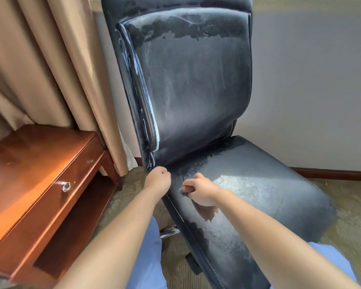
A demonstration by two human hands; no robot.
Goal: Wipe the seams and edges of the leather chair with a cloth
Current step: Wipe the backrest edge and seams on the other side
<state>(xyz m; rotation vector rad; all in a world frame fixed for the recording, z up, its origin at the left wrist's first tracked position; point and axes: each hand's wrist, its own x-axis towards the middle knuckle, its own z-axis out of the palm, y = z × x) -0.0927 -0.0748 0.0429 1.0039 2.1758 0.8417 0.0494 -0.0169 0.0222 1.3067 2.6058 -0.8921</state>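
Cloth (204, 211), brown and bunched, lies on the leather chair (196, 84) seat near its left edge, gripped by the right hand (200, 192) with fingers curled round it. The left hand (157, 178) rests at the seat's back left corner, fingers curled; whether it grips anything I cannot tell. Wiping seems under way along the stitched left seam; next would likely be drawing the cloth along that edge. A wooden desk (40, 184) and curtain (50, 59) stand beside.

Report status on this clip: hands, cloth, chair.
Right hand grips brown cloth on chair seat, near left edge. Left hand curled at seat's back corner, contact unclear. Nothing in the way.
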